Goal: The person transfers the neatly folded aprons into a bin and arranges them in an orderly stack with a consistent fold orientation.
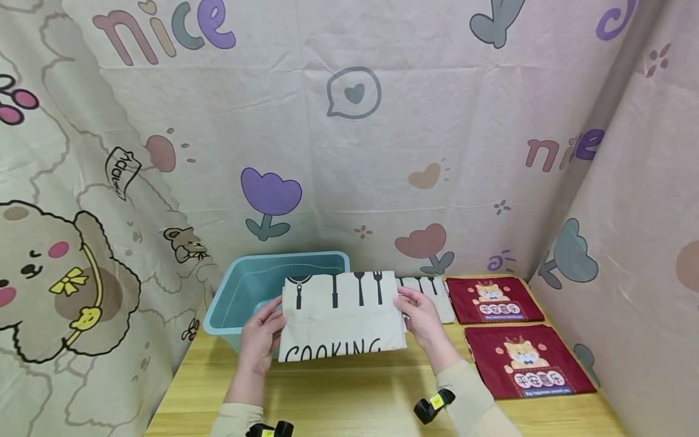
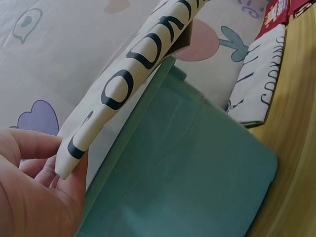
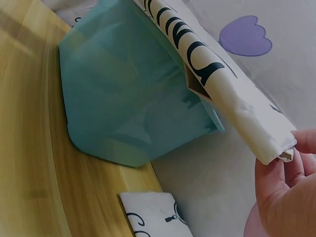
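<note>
A folded cream cloth, printed with dark kitchen utensils and the word COOKING, is held up by its two sides above the table. My left hand pinches its left edge between thumb and fingers. On the opposite edge, my right hand grips the cloth the same way. Just behind it stands a teal plastic tub, partly covered by the cloth in the head view. From the left wrist, the cloth's lower fold is seen edge-on, above the tub's wall.
A similar folded cream cloth lies on the wooden table right of the tub. Further right are two folded dark red cloths with a cartoon animal, one behind and one in front. Printed curtains enclose the table's back and sides.
</note>
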The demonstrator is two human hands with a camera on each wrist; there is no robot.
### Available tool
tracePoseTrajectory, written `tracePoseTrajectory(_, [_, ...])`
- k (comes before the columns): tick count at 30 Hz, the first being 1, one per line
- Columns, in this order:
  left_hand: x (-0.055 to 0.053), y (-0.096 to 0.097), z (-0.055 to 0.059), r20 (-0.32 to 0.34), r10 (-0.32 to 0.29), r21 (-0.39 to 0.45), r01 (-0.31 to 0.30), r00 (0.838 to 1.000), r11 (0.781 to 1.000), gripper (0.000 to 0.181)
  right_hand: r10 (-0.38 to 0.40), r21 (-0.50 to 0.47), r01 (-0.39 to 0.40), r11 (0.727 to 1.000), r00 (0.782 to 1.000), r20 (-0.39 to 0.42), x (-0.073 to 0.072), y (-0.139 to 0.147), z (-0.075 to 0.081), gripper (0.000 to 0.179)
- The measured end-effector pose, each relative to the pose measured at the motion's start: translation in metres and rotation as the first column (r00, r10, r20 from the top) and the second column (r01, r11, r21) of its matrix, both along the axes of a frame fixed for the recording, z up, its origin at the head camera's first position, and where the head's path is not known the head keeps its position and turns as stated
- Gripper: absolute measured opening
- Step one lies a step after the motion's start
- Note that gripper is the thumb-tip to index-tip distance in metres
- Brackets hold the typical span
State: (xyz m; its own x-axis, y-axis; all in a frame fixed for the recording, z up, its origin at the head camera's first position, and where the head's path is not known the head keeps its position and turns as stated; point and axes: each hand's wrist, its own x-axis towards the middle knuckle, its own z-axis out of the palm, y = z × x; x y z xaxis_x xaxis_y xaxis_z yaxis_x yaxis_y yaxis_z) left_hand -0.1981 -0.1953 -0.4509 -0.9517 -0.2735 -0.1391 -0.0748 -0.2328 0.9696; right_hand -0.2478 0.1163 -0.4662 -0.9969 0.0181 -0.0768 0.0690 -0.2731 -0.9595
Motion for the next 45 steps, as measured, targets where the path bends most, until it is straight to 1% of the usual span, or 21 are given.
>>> tracePoseTrajectory(4, [-0.001,-0.007,0.003,0.009,0.008,-0.023,-0.008,1.000,1.000,0.054,0.006,0.006,-0.006,1.000,1.000,-0.004,-0.003,-0.008,0.001,0.040])
tracePoseTrajectory(10, [-0.005,-0.017,0.010,-0.007,0.034,-0.052,-0.035,0.999,0.998,0.053,0.028,0.003,-0.028,1.000,0.999,-0.015,-0.006,-0.018,0.007,0.039])
tracePoseTrajectory(13, [-0.008,-0.022,0.012,-0.012,0.048,-0.081,-0.049,0.999,0.996,0.052,0.030,-0.006,-0.031,1.000,0.999,-0.024,-0.008,-0.024,0.009,0.039])
tracePoseTrajectory(18, [-0.011,-0.034,0.014,0.005,0.054,-0.132,-0.052,0.999,0.990,0.050,0.028,-0.033,-0.030,0.999,0.999,-0.035,-0.011,-0.037,0.013,0.039])
tracePoseTrajectory(22, [-0.013,-0.041,0.017,0.022,0.080,-0.164,-0.075,0.997,0.984,0.050,0.041,-0.053,-0.043,0.998,0.998,-0.036,-0.014,-0.047,0.015,0.039])
tracePoseTrajectory(26, [-0.017,-0.047,0.021,0.028,0.100,-0.180,-0.094,0.995,0.979,0.049,0.044,-0.035,-0.045,0.998,0.999,-0.032,-0.018,-0.054,0.018,0.039])
tracePoseTrajectory(31, [-0.022,-0.053,0.028,0.023,0.090,-0.183,-0.085,0.996,0.979,0.049,0.044,-0.009,-0.044,0.999,0.999,-0.019,-0.023,-0.060,0.020,0.038])
tracePoseTrajectory(37, [-0.027,-0.060,0.034,0.063,0.081,-0.205,-0.067,0.995,0.976,0.050,0.029,-0.021,-0.029,0.999,0.999,-0.014,-0.027,-0.068,0.025,0.036])
tracePoseTrajectory(41, [-0.030,-0.064,0.038,0.075,0.089,-0.238,-0.069,0.993,0.969,0.049,0.022,-0.023,-0.022,0.999,1.000,-0.002,-0.029,-0.075,0.029,0.035])
tracePoseTrajectory(45, [-0.034,-0.068,0.041,0.076,0.106,-0.249,-0.084,0.991,0.965,0.049,0.015,-0.019,-0.015,1.000,1.000,0.001,-0.031,-0.082,0.031,0.036])
